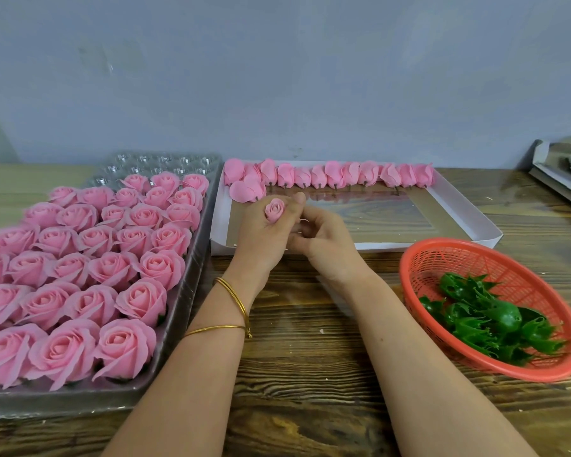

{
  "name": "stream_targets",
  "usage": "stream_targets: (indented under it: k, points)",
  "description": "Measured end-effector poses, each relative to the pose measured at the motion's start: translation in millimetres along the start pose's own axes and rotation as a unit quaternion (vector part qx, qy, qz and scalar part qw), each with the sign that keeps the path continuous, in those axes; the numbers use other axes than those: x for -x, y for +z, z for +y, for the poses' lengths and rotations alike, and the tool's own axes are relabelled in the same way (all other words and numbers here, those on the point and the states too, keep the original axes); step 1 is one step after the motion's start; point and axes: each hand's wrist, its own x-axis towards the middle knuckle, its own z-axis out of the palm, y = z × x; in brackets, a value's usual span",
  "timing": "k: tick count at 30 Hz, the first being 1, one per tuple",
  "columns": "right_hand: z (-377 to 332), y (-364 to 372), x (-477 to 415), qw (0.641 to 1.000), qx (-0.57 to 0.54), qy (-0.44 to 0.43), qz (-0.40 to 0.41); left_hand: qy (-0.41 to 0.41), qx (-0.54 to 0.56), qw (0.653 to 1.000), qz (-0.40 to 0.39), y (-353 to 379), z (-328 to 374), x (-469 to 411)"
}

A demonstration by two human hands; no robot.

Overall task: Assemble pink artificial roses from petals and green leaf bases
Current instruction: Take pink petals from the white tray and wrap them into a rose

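Rosebud [274, 208]: small, pink, tightly rolled, upright, spiral centre facing up. It is gripped in the fingers of the left hand [264, 235], above the near left corner of the box [468, 209].

Roses [80, 275]: finished, pink, fully open. They stand upright in rows in the tray [192, 285] on the left.

Buds [333, 174]: pink, closed, short dark stems. They lie in one row along the far wall of the box.

Leaf bases [485, 318]: green, jagged tips, piled loosely in the basket [409, 258] on the right.
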Motion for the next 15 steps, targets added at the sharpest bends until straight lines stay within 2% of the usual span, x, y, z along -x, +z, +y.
stream_targets:
  k: [4,10,15]
  points:
    - [-2.1,1.5,0.9,1.000,-0.007,0.004,-0.003,0.008,-0.018,1.000,0.010,-0.7,2.5,0.9]
    - [-6.9,1.6,-1.3,0.995,-0.049,0.037,0.080,0.090,-0.109,0.989,0.041,1.2,5.6,1.7]
    - [-8.1,4.0,-0.8,0.994,-0.027,0.023,0.099,0.075,-0.191,0.979,0.016,0.0,1.3,1.3]
